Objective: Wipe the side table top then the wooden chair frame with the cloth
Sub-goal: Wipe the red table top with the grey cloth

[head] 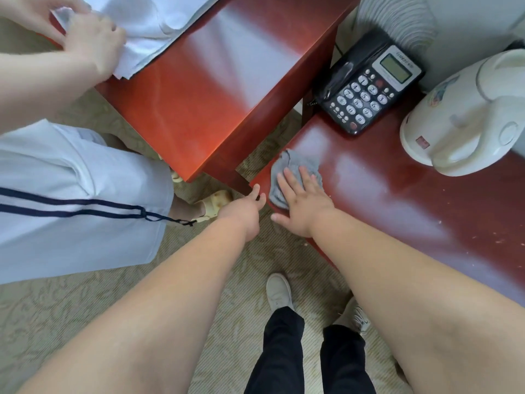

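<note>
Right hand [302,203] flat, fingers spread, presses crumpled grey cloth [295,173] onto glossy dark-red wooden surface [397,200].
Left hand [247,207] hangs loosely curled, holding nothing, beside the corner.

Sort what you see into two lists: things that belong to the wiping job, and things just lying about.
Belongs to the job:
grey cloth, flat under the right hand
side table top
left hand, at the table's corner

Just lying about:
black telephone
white kettle
white fabric, handled by another person
</note>
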